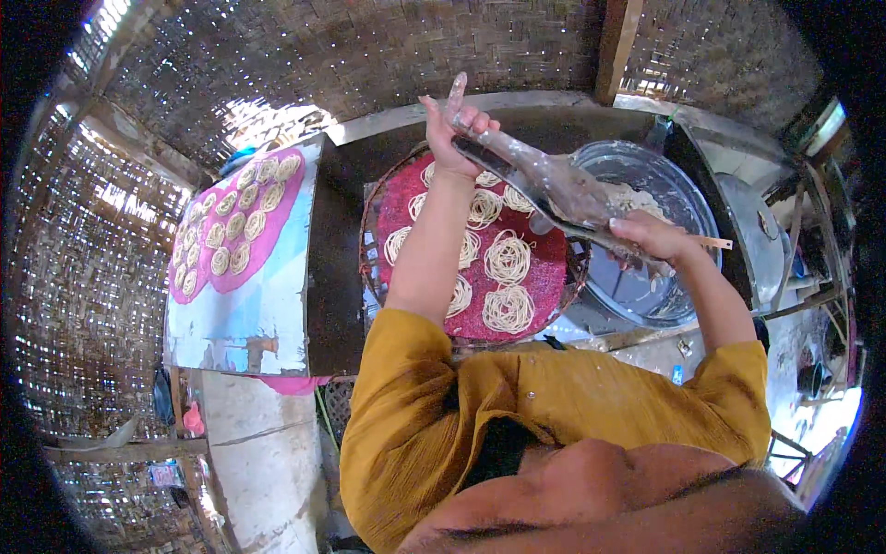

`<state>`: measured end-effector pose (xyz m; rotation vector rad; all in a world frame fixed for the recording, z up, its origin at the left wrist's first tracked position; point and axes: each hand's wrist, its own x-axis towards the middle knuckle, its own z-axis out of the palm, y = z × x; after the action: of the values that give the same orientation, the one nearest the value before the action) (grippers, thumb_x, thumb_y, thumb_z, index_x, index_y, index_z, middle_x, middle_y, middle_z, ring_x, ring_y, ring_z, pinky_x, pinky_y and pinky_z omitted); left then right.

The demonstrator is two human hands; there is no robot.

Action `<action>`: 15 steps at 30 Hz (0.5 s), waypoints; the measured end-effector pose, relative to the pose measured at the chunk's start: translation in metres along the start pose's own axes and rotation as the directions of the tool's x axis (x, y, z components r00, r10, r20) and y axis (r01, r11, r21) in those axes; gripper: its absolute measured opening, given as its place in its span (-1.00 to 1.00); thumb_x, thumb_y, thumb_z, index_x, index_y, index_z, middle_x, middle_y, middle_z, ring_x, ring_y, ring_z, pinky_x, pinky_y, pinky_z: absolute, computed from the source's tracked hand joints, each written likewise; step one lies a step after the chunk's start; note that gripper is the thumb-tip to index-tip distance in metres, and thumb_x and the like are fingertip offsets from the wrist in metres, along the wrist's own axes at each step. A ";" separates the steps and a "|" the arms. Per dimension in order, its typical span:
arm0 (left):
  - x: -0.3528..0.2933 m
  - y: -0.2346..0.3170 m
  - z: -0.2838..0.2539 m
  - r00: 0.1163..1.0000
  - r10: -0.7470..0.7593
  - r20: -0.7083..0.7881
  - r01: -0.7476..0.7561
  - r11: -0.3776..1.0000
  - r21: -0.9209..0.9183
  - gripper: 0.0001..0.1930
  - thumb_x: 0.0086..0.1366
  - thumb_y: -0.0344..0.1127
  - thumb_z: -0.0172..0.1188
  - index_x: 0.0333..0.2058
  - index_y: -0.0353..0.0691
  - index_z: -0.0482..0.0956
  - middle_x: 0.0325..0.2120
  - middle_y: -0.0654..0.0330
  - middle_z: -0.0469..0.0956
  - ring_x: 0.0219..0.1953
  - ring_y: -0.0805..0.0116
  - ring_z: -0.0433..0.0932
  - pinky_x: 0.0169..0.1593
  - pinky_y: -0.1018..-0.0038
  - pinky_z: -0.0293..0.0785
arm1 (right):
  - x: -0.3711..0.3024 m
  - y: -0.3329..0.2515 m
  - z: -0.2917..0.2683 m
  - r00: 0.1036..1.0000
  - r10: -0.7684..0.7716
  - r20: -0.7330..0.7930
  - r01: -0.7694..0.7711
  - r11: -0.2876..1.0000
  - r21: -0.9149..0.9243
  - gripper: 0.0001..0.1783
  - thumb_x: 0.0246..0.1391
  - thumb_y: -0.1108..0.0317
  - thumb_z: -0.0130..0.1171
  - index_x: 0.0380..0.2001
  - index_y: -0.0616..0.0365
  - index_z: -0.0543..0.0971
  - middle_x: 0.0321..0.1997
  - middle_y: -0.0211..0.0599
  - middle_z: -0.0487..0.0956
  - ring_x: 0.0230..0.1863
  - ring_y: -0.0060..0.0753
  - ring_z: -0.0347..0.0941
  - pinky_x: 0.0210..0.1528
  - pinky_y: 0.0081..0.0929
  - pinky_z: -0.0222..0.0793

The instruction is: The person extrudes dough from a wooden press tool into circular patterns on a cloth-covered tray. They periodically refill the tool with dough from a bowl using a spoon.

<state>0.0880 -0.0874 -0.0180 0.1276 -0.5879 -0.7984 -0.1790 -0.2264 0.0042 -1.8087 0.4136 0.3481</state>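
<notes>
A long, dough-smeared hand press [554, 180] with a pale upper bar over a dark lower bar is held slantwise between my hands. My left hand [454, 138] wraps around its far left end with some fingers, while the index finger points up. My right hand [651, 235] grips the near right end, over a basin. A light wooden stick [715, 242] pokes out past that hand; whether it is held is hidden. Below the press, coiled noodle nests [508, 258] lie on a red cloth [554, 286] over a round tray. My left forearm covers some nests.
The dark basin [688, 185] holds pale dough or flour [637, 198]. On the left, a light blue table [240, 323] bears a pink sheet [263, 226] with several more nests. A woven wall [415, 46] stands behind, and a round metal lid or pan [752, 231] sits at right.
</notes>
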 end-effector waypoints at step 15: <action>-0.011 0.015 0.032 0.991 0.042 0.129 -0.039 0.999 -0.024 -0.40 0.10 0.25 -0.25 -0.09 -0.11 0.35 -0.79 0.47 0.29 -0.65 0.51 0.32 -0.31 0.41 0.31 | -0.035 -0.037 0.008 0.993 -0.002 -0.120 -0.017 0.988 -0.155 -0.55 -0.15 0.00 0.05 -0.45 0.25 0.44 -0.66 -0.43 0.37 -0.65 -0.61 0.29 -0.63 -0.61 0.23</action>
<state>0.0740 -0.0662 0.0085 0.0444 -0.7025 -0.7768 -0.1936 -0.2059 0.0491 -1.9876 0.4888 0.2841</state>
